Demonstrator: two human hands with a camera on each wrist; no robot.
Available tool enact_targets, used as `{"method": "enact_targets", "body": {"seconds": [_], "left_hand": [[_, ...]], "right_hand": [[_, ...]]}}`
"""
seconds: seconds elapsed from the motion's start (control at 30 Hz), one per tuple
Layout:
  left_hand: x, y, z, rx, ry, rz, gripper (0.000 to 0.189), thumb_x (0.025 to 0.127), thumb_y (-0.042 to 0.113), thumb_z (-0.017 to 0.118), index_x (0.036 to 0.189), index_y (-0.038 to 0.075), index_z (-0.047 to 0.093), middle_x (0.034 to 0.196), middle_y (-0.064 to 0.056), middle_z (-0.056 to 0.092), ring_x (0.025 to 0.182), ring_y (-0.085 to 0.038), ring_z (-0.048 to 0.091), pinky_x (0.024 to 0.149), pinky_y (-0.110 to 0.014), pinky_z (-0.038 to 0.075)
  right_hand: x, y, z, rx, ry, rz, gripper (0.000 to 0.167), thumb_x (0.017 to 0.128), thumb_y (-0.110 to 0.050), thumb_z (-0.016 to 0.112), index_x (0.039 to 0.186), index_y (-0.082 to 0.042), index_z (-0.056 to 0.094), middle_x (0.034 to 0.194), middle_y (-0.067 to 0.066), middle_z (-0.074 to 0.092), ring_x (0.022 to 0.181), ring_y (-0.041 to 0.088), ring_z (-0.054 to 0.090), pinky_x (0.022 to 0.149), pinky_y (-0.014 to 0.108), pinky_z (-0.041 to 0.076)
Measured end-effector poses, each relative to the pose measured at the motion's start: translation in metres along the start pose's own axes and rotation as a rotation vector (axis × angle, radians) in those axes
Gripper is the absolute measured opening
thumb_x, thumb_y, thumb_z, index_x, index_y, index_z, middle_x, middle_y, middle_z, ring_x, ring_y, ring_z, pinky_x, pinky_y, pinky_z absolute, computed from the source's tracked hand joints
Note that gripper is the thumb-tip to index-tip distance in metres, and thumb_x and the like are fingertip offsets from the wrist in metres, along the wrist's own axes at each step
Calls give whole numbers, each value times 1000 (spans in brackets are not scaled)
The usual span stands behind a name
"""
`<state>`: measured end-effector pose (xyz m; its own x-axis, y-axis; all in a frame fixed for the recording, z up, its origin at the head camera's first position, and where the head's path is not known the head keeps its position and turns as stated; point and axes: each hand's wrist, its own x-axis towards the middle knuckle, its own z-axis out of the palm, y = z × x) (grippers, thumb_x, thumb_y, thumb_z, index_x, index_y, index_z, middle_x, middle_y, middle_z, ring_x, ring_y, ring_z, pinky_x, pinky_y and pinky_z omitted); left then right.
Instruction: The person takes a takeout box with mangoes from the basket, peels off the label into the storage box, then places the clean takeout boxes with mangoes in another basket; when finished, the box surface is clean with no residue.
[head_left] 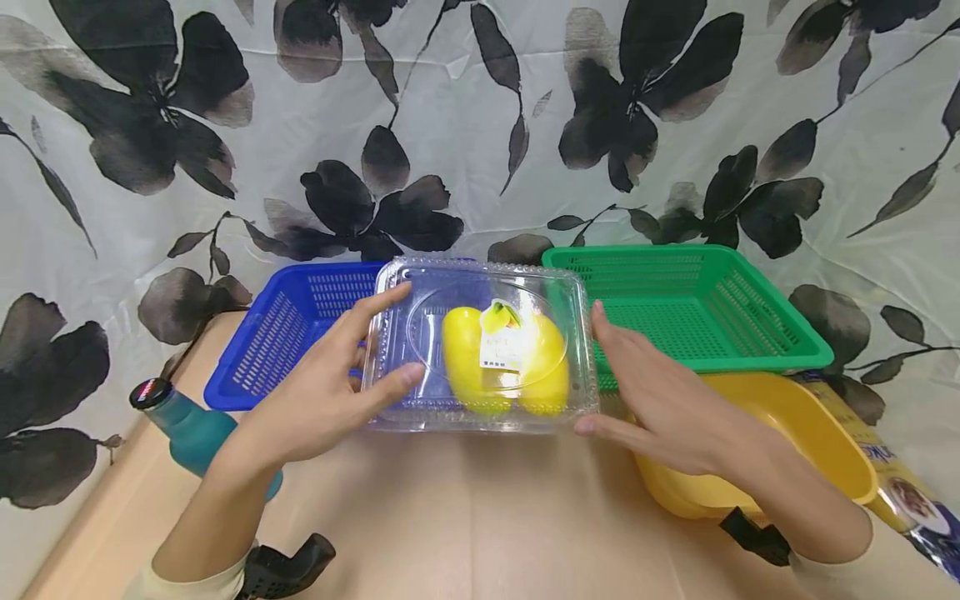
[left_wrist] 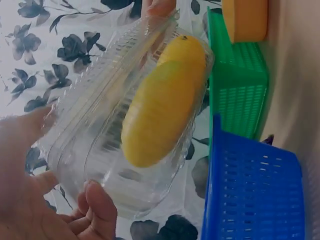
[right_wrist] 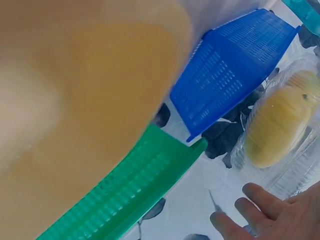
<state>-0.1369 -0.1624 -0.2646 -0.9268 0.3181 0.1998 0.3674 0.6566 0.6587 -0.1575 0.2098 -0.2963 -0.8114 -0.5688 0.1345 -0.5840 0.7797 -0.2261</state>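
Note:
A clear plastic clamshell box (head_left: 420, 400) with two yellow, mango-like fruits (head_left: 467, 354) and a white label (head_left: 501, 337) is held up, tilted, in front of the baskets. My left hand (head_left: 315, 392) grips its left side, thumb over the front and fingers at the edge. At the opposite side, my right hand (head_left: 660, 400) rests against the box with fingers and thumb fairly straight. In the left wrist view the fruits (left_wrist: 160, 112) lie at one side of the box. The right wrist view shows extended right-hand fingers (right_wrist: 265, 202) beside it.
Behind the box stand a blue basket (head_left: 247, 350) at left and a green basket (head_left: 750, 312) at right. A yellow basin (head_left: 810, 417) sits under my right forearm, beside a shiny printed packet (head_left: 907, 492). A teal bottle (head_left: 195, 433) leans near my left forearm.

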Motion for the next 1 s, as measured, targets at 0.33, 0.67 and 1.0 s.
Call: {"method": "enact_targets", "body": {"seconds": [0.33, 0.67, 1.0], "left_hand": [[-3, -2, 19, -62, -178, 30, 134, 75, 52, 90, 161, 43, -12, 117, -7, 52, 91, -17, 62, 74, -32, 57], [-16, 1, 31, 14, -249, 16, 136, 68, 68, 86, 162, 44, -9, 101, -1, 54, 88, -16, 56, 70, -27, 52], [-33, 9, 37, 46, -274, 14, 129, 72, 72, 81, 163, 44, -6, 118, 5, 55, 93, -11, 56, 73, -27, 51]], "right_hand": [[-35, 18, -1, 101, 18, -1, 114, 92, -50, 73, 165, -23, -10, 171, 6, 16, 149, 35, 28, 109, 68, 38], [-65, 23, 6, 42, 28, 23, 115, 88, -48, 79, 167, -24, -1, 167, 5, 28, 142, 26, 41, 103, 59, 49], [-84, 24, 12, 7, 45, 9, 119, 83, -48, 83, 167, -22, 3, 169, -2, 24, 142, 23, 41, 103, 49, 51]]}}
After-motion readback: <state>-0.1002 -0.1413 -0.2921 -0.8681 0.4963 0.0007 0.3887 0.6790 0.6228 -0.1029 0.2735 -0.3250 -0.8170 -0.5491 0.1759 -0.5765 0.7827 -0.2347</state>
